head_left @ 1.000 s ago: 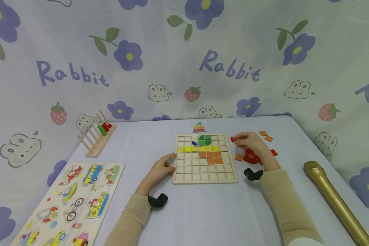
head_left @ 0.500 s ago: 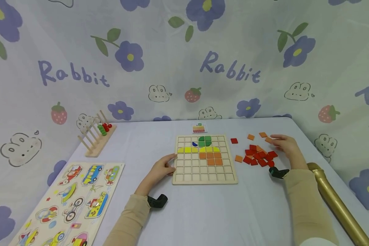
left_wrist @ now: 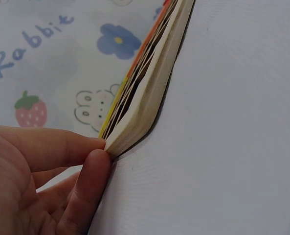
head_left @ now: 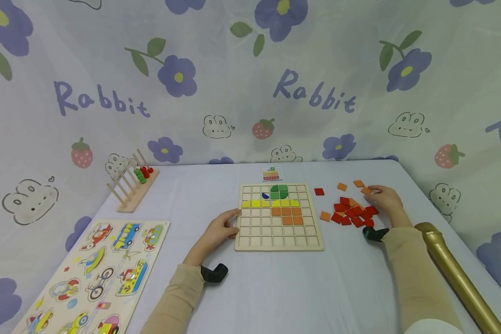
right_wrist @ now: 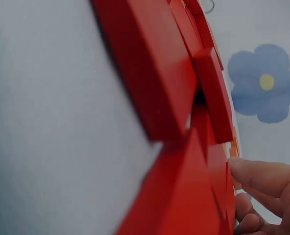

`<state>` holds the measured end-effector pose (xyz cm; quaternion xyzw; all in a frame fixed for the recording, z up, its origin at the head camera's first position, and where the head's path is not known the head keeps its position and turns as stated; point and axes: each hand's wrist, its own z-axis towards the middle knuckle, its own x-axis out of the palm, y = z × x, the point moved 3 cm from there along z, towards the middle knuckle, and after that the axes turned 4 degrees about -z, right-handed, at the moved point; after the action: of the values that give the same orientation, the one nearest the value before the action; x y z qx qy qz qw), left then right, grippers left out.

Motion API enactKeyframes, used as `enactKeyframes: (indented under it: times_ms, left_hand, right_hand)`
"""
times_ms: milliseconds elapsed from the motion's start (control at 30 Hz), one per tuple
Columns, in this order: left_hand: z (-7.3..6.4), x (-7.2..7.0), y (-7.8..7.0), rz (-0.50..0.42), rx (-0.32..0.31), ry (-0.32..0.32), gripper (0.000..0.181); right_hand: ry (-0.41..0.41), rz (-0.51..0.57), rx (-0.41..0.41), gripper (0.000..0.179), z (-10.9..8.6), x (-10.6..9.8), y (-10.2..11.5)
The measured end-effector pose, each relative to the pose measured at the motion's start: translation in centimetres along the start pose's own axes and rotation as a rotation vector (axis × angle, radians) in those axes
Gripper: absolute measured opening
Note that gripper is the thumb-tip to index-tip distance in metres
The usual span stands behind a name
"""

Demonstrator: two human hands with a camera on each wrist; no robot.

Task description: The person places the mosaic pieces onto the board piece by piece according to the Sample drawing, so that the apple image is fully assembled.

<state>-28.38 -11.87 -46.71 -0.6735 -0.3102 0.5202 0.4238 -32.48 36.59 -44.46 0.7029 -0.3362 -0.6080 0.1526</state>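
My left sleeve (head_left: 175, 292): tan, long, some wrinkles. My right sleeve (head_left: 413, 278): same tan, round white bit (head_left: 433, 327) low down, can't tell what. My left wrist camera (head_left: 214, 273): black, chunky, bent. My right wrist camera (head_left: 374, 234): black too, bent shape. My left hand (head_left: 217, 229), right hand (head_left: 387, 201): both bare.

The printing on the picture card (head_left: 272, 174) is too small for you to make out, and the head view's bottom edge cuts off your vehicle puzzle (head_left: 112, 260) and golden microphone (head_left: 459, 273). In your right wrist view, the nearest red tiles (right_wrist: 157, 73) blur and run past the edge; you can't tell whether your right hand (head_left: 385, 200) pinches the orange tile (head_left: 365, 190) at its fingertips
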Motion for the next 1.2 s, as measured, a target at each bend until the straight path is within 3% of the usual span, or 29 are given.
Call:
enactKeyframes:
  times_ms: [233, 500, 633, 900, 1067, 1200]
  left_hand:
    - [-0.1, 0.0, -0.1, -0.015, -0.002, -0.002, 0.058]
    - [0.1, 0.0, 0.0, -0.014, 0.012, 0.005, 0.058]
    - [0.0, 0.0, 0.0, -0.018, 0.009, 0.003, 0.058]
    - [0.0, 0.1, 0.0, -0.01, 0.016, 0.0, 0.057]
    - [0.1, 0.0, 0.0, -0.003, 0.005, 0.002, 0.058]
    - [0.1, 0.1, 0.0, -0.002, 0.001, 0.003, 0.057]
  right_hand:
    - [-0.069, 0.009, 0.025, 0.058, 0.0, 0.3, 0.0]
    - [-0.065, 0.363, 0.136, 0.066, 0.3, 0.7, 0.1]
    - [-0.022, 0.448, 0.17, 0.067, 0.1, 0.9, 1.1]
    - [0.054, 0.44, -0.007, 0.064, -1.9, 1.6, 5.1]
    - [0.137, 0.574, -0.094, 0.056, -2.9, 3.1, 7.7]
    - [0.216, 0.703, -0.108, 0.046, -3.4, 5.0, 9.5]
